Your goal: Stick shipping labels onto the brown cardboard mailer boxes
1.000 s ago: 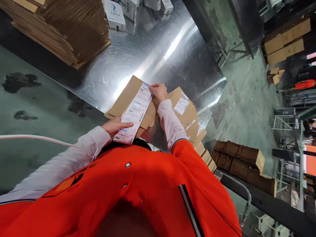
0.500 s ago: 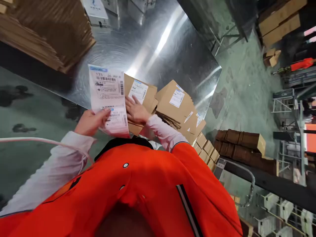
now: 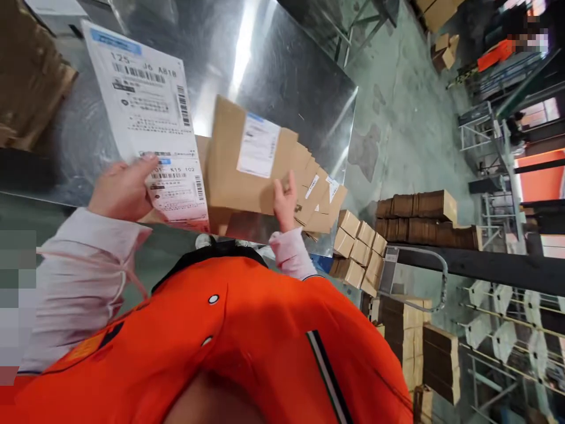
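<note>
A strip of printed shipping labels is pinched in my left hand, thumb on top. The strip hangs over the left part of a brown cardboard sheet. My right hand grips the lower right edge of a flat folded carton, which has a white label stuck on it. This carton is tilted and slightly blurred, and covers part of a fanned stack of labelled flat cartons to its right. More cardboard shows beneath it.
Under the cartons is a shiny metal table. A tall cardboard stack stands at its left end. Small boxes are piled beyond the table's near right corner, beside a metal cart handle. Another person is far off at upper right.
My right hand, flat on the left carton before, now holds a labelled carton, shifted right toward the fanned stack. The label strip in my left hand has moved left and closer to the camera.
</note>
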Motion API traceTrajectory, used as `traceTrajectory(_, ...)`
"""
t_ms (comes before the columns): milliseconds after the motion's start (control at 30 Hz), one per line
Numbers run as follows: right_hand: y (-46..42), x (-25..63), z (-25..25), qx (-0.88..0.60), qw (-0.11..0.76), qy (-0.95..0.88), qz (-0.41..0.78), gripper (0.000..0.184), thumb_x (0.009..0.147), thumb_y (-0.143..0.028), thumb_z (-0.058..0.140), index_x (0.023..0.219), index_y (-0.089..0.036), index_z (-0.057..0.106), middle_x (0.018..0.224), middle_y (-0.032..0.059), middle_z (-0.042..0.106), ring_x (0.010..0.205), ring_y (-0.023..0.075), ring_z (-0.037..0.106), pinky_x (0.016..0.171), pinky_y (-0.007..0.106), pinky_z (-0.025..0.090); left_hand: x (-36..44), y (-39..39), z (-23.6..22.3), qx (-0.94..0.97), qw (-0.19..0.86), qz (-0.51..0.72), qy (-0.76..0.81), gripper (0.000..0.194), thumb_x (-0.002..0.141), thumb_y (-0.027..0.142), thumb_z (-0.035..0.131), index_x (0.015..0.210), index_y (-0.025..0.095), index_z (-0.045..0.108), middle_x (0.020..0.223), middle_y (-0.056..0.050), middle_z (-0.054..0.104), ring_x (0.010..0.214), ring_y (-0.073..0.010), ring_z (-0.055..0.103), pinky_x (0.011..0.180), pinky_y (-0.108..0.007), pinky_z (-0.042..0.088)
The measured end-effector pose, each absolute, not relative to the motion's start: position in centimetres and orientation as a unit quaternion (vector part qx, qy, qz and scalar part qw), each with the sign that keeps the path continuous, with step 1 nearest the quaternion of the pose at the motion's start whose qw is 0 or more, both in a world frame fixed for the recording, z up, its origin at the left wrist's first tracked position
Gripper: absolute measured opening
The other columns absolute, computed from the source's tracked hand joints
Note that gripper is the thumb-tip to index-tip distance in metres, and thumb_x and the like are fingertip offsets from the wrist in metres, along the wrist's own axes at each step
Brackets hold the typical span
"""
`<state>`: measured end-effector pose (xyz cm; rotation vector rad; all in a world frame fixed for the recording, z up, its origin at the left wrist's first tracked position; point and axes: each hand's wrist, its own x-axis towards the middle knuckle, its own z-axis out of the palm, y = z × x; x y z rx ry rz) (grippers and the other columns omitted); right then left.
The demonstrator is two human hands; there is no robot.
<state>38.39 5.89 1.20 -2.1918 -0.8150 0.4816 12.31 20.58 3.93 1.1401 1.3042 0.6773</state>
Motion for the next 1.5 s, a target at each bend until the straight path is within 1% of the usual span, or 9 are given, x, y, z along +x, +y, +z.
traceTrajectory(167, 4.1, 42.9, 5.5, -0.919, 0.259, -0.258, 0.151, 0.077, 0.095, -0.044, 0.073, 0.157, -0.005, 0.051, 0.158, 0.032, 0.051, 0.151, 0.0392, 0.051, 0.12, 0.057, 0.048, 12.1, 17.2, 5.2, 0.443, 0.636, 0.293, 0.561, 0.041, 0.061, 0.042, 0.082, 0.089, 0.019, 0.064, 0.073, 0.0, 0.069, 0.062, -0.0167, 0.061, 0.056, -0.028, 0.053)
traceTrajectory(300, 6.0, 33.6, 2.8, -0.761, 0.311, -0.423, 0.381, 0.052, 0.089, -0.041, 0.083, 0.135, -0.021, 0.072, 0.135, 0.0091, 0.076, 0.123, 0.0244, 0.073, 0.109, 0.036, 0.061, 12.0, 14.1, 4.2, 0.472, 0.65, 0.231, 0.549, 0.043, 0.059, 0.047, 0.085, 0.081, 0.017, 0.066, 0.069, -0.002, 0.068, 0.062, -0.016, 0.058, 0.058, -0.026, 0.05)
traceTrajectory(433, 6.4, 25.7, 0.0, -0.64, 0.364, -0.42, 0.531, 0.03, 0.102, -0.038, 0.066, 0.125, -0.02, 0.075, 0.13, 0.0082, 0.079, 0.116, 0.0215, 0.077, 0.107, 0.035, 0.062, 11.4, 13.3, 3.3, 0.436, 0.676, 0.281, 0.523, 0.051, 0.05, 0.044, 0.094, 0.085, 0.015, 0.071, 0.086, -0.008, 0.077, 0.079, -0.0218, 0.067, 0.071, -0.029, 0.057)
traceTrajectory(567, 7.1, 26.7, 0.9, -0.66, 0.358, -0.424, 0.506, 0.039, 0.088, -0.035, 0.083, 0.125, -0.024, 0.076, 0.118, 0.0054, 0.083, 0.108, 0.0228, 0.079, 0.099, 0.036, 0.065, 10.4, 13.0, 2.2, 0.42, 0.653, 0.278, 0.566, 0.036, 0.058, 0.04, 0.09, 0.074, 0.013, 0.075, 0.07, -0.007, 0.074, 0.065, -0.0204, 0.063, 0.061, -0.029, 0.054)
traceTrajectory(767, 9.6, 29.9, 1.4, -0.681, 0.335, -0.476, 0.444, 0.019, 0.093, -0.037, 0.077, 0.096, -0.02, 0.085, 0.101, 0.0073, 0.085, 0.096, 0.0237, 0.079, 0.094, 0.035, 0.062, 11.9, 11.9, 0.0, 0.396, 0.608, 0.279, 0.629, 0.034, 0.06, 0.045, 0.085, 0.059, 0.015, 0.069, 0.058, -0.007, 0.069, 0.056, -0.0197, 0.062, 0.049, -0.025, 0.046)
traceTrajectory(1033, 19.2, 33.2, -2.0, -0.809, 0.238, -0.467, 0.265, 0.024, 0.093, -0.036, 0.076, 0.105, -0.017, 0.085, 0.128, 0.0113, 0.073, 0.126, 0.0242, 0.067, 0.116, 0.039, 0.051, 9.5, 14.7, -3.5, 0.33, 0.772, 0.145, 0.523, 0.061, 0.03, 0.027, 0.102, 0.087, 0.018, 0.08, 0.094, -0.014, 0.084, 0.089, -0.0324, 0.079, 0.07, -0.033, 0.063)
traceTrajectory(1300, 21.8, 33.8, -4.1, -0.862, 0.171, -0.429, 0.21, 0.03, 0.095, -0.042, 0.076, 0.115, -0.021, 0.084, 0.142, 0.0131, 0.063, 0.135, 0.0305, 0.059, 0.12, 0.052, 0.046, 6.0, 14.1, -5.4, 0.345, 0.768, 0.076, 0.535, 0.064, 0.034, 0.037, 0.102, 0.088, 0.012, 0.078, 0.089, -0.014, 0.083, 0.081, -0.0322, 0.076, 0.063, -0.034, 0.061)
traceTrajectory(1400, 21.0, 33.4, -4.2, -0.875, 0.163, -0.425, 0.167, 0.049, 0.098, -0.041, 0.074, 0.141, -0.019, 0.071, 0.148, 0.018, 0.06, 0.138, 0.0309, 0.058, 0.119, 0.052, 0.045, 2.4, 11.9, -5.6, 0.393, 0.727, -0.006, 0.563, 0.056, 0.04, 0.041, 0.099, 0.086, 0.014, 0.079, 0.082, -0.012, 0.082, 0.078, -0.0327, 0.077, 0.055, -0.03, 0.057)
traceTrajectory(1500, 20.3, 32.1, -4.4, -0.813, 0.13, -0.552, 0.133, 0.061, 0.103, -0.036, 0.068, 0.158, -0.015, 0.053, 0.163, 0.021, 0.05, 0.153, 0.0286, 0.044, 0.129, 0.054, 0.03, -1.9, 9.4, -5.2, 0.393, 0.699, -0.015, 0.598, 0.049, 0.042, 0.048, 0.095, 0.078, 0.019, 0.079, 0.08, -0.011, 0.082, 0.082, -0.0372, 0.078, 0.062, -0.036, 0.062)
